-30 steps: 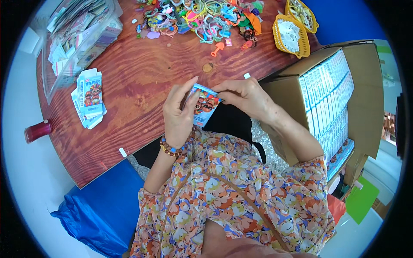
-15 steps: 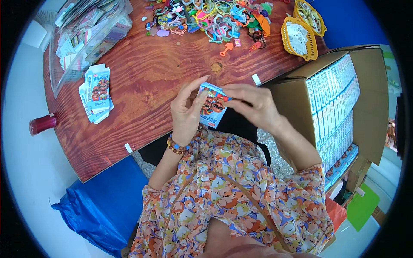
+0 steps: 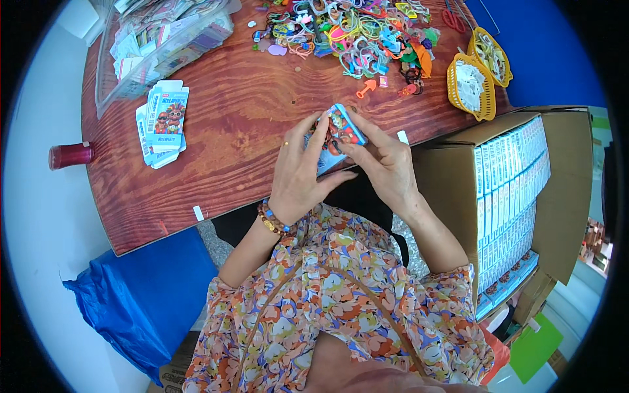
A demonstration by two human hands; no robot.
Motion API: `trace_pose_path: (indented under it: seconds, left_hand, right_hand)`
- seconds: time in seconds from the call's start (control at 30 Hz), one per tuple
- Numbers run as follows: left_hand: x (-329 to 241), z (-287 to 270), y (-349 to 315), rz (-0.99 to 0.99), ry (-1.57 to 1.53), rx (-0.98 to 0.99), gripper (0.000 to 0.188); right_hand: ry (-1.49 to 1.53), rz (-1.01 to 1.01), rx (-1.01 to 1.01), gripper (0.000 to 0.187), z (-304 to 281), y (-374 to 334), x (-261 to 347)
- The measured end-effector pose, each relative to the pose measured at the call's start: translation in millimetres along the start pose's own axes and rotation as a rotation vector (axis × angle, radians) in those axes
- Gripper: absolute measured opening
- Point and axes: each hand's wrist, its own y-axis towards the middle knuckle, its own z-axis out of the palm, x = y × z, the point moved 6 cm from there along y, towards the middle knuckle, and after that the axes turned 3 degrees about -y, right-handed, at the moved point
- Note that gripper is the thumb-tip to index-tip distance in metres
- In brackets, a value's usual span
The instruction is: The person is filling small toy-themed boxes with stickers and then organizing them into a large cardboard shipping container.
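Note:
A small light-blue printed carton is held between both my hands above the table's front edge. A colourful piece with rounded corners and a blue rim shows at its upper end; whether it is the carton's flap or something separate, I cannot tell. My left hand closes on the carton's left side, fingers along the top and thumb stretched below. My right hand pinches the upper right part between thumb and fingers. To the left, several flattened cartons of the same print lie in a loose pile.
A clear plastic bin of printed cards stands far left, a dark red jar at the left edge. Colourful trinkets are heaped at the back. Yellow baskets stand back right; an open cardboard box full of cartons is on my right.
The view has shifted a little. My left hand has turned over the carton with its fingers on top. My right hand has lowered along the right side, and the rounded-corner piece now shows.

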Motion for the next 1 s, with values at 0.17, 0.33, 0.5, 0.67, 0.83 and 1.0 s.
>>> trace_pose_path:
  seconds: [0.17,0.33,0.5,0.67,0.83,1.0]
  left_hand:
    - [10,2,-4,-0.031,-0.108,-0.062,0.081]
    - [7,0,-2,-0.03,-0.216,-0.081,0.077]
    - [7,-1,-2,-0.033,-0.216,-0.074,0.075]
    - [9,-3,-4,-0.028,-0.201,-0.064,0.071]
    - [6,-3,-6,0.009,-0.171,-0.064,0.069]
    - [5,-1,-8,-0.042,-0.204,-0.112,0.067]
  right_hand:
    - [-0.46,-0.467,-0.014,0.049,-7,-4,34]
    - [-0.563,-0.636,-0.03,0.027,-26,0,45]
    - [-0.614,-0.621,0.022,0.029,-25,1,52]
    - [-0.677,-0.628,0.092,0.031,-22,0,55]
    - [-0.748,-0.645,0.107,0.031,-20,-1,58]
    - [-0.675,-0.664,0.084,0.029,-17,0,54]
